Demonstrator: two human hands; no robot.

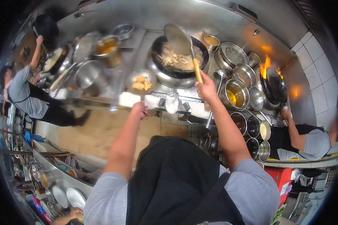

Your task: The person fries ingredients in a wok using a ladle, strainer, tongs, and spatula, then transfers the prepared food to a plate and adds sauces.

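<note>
right hand (205, 87): grip clamped on ladle (178, 39) handle, long axis running up-left, bowl over wok (179, 60)
left hand (139, 110): grip closed on small pan (141, 81) handle (pan left of wok)

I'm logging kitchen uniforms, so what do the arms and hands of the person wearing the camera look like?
Both forearms are bare below short grey sleeves. The left hand and right hand wear no gloves. A black apron covers the chest.

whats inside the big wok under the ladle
The wok holds pale strips of food in brownish liquid. The ladle in the right hand covers its far side, so that part cannot be seen.
</note>
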